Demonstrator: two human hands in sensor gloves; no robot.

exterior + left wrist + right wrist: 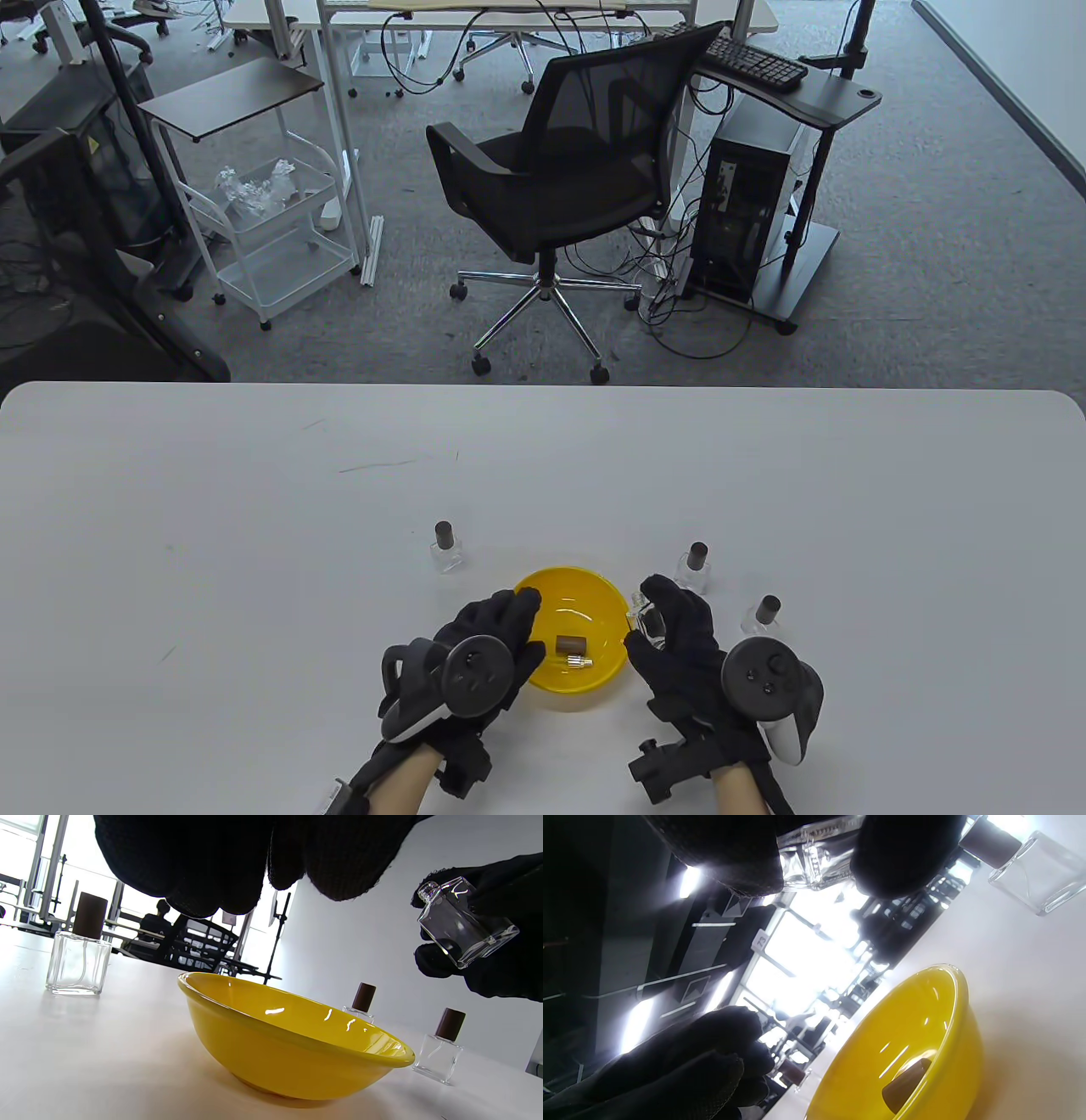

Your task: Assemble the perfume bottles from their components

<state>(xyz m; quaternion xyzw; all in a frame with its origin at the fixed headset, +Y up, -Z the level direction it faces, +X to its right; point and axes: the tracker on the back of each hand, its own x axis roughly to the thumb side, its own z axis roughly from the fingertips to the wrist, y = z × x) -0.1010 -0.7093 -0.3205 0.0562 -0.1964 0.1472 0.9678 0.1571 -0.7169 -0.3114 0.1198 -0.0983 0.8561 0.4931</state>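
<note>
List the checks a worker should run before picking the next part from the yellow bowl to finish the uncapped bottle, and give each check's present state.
1. Uncapped bottle gripped by right hand, off the table: ok.
2. Bottle neck bare and unobstructed: ok.
3. Bottle upright for fitting: not ok, it is tilted.
4. Brown cap and metal sprayer lie in yellow bowl: ok.
5. Left hand over the bowl's rim, holding nothing: ok.
6. Three capped bottles stand apart from the bowl: ok.
</note>
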